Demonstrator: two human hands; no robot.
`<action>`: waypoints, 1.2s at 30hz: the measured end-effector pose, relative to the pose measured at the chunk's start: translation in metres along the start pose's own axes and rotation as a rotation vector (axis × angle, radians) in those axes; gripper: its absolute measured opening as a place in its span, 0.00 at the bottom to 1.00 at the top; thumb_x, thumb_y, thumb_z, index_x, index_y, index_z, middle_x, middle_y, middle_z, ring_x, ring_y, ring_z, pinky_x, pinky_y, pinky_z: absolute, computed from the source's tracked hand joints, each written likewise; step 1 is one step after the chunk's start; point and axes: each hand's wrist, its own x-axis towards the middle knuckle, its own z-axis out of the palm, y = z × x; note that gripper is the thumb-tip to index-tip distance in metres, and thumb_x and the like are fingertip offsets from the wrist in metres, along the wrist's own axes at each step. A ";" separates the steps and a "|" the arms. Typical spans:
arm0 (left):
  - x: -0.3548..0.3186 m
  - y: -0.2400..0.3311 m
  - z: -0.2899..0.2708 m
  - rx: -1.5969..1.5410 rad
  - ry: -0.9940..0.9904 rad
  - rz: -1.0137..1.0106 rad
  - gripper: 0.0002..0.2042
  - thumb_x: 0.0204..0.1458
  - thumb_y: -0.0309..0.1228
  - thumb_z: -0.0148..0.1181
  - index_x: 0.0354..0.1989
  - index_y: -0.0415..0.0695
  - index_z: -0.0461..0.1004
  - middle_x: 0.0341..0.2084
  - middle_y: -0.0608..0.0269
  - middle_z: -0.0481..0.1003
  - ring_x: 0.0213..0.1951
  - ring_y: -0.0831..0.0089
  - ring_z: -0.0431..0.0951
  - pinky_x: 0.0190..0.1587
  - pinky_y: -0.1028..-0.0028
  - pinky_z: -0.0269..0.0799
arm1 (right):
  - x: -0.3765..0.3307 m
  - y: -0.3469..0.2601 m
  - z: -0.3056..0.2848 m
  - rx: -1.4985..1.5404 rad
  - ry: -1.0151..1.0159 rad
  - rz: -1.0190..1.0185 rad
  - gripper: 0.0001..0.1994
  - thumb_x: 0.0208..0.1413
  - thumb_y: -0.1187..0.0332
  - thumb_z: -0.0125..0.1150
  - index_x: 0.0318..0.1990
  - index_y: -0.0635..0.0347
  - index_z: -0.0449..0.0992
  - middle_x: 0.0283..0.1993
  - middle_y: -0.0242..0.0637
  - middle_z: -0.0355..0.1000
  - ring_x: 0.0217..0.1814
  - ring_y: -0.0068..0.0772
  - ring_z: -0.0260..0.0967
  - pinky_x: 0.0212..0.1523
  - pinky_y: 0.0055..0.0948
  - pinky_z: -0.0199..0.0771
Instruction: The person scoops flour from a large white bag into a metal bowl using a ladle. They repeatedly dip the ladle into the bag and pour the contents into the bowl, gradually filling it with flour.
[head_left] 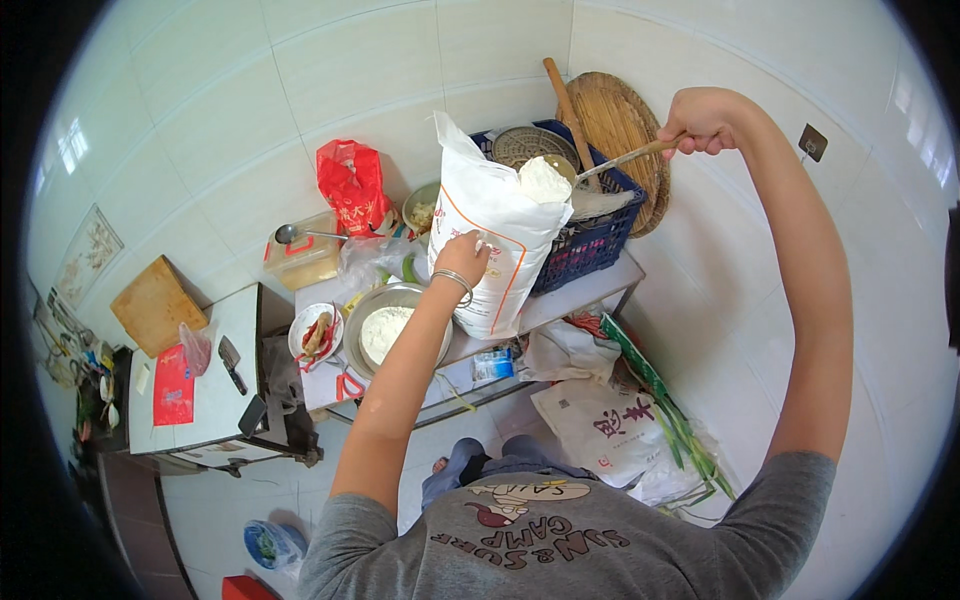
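My right hand [703,120] is closed around the handle end of a long ladle [622,161], raised at the upper right. The ladle's bowl is at the mouth of a tall white bag [482,215], heaped with white flour [545,181]. My left hand [462,257] grips the front of this upright bag, its fingers curled into the material. Beside the bag, below my left forearm, stands a metal basin [355,345] with more white flour [382,333] in it. My forearm partly covers the basin.
A blue crate [600,238] with a strainer [535,147] stands behind the bag, near a round wooden board [625,125]. Left are a plate of peppers and ginger [317,337], red scissors [350,386], a plastic box [303,252] and a red bag [352,185]. A knife [232,365] lies farther left.
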 end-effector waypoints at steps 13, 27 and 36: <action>0.069 0.028 0.035 -0.142 0.298 0.179 0.21 0.49 0.37 0.51 0.42 0.28 0.64 0.39 0.35 0.67 0.44 0.44 0.66 0.49 0.58 0.62 | 0.002 0.016 -0.018 0.040 -0.003 0.065 0.12 0.53 0.66 0.51 0.28 0.66 0.74 0.10 0.25 0.56 0.08 0.13 0.37 0.08 0.20 0.31; 0.097 0.067 0.023 -0.166 -0.088 -0.054 0.25 0.54 0.45 0.39 0.38 0.29 0.67 0.38 0.31 0.69 0.43 0.44 0.69 0.49 0.61 0.63 | -0.009 0.080 -0.040 0.271 -0.031 0.053 0.12 0.53 0.65 0.50 0.27 0.66 0.73 0.10 0.23 0.53 0.08 0.12 0.34 0.07 0.17 0.33; 0.084 0.076 0.007 -0.375 0.042 0.076 0.20 0.51 0.40 0.43 0.30 0.32 0.72 0.30 0.38 0.73 0.38 0.46 0.72 0.43 0.60 0.66 | -0.041 0.084 -0.040 0.297 -0.011 0.031 0.13 0.54 0.62 0.49 0.29 0.64 0.72 0.11 0.21 0.54 0.08 0.09 0.35 0.05 0.14 0.32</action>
